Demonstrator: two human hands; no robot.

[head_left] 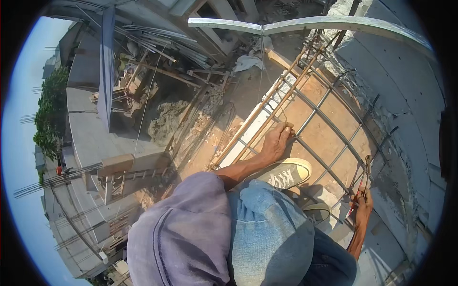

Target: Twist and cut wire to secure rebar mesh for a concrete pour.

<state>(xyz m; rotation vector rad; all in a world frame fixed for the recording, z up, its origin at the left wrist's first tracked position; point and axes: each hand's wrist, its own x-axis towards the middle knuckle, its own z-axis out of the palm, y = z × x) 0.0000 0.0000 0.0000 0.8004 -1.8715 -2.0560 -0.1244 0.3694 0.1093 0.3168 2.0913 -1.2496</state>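
At centre right of the frame: a rebar grid [324, 119] lies over brown formwork boards [329, 138] beside a grey concrete wall [405, 86].
Left hand: the left hand [276, 143] is closed round a crossing of the bars at mid-frame, fingers curled over the steel, seemingly to steady the joint.
Right hand: the right hand [363, 207], at lower right, is clenched on red-handled pincers [363, 183] that point up along an outer bar, held low, apparently ready for tying; whether wire sits in the tool's nose I cannot tell.
Posture: the person crouches on the grid, one grey canvas shoe [286, 174] planted between bars just below the left hand, so weight rests on the boards.
Clothing: a purple sleeve [186, 233] and blue denim knee [272, 229] fill the lower middle and hide the near bars.
Surroundings: a pale curved rail [305, 24] spans the top; stacked timber and metal sheets [157, 52] and a rubble heap [167, 124] lie far below at upper left.
Obstruction: the open edge drops away just left of the grid.
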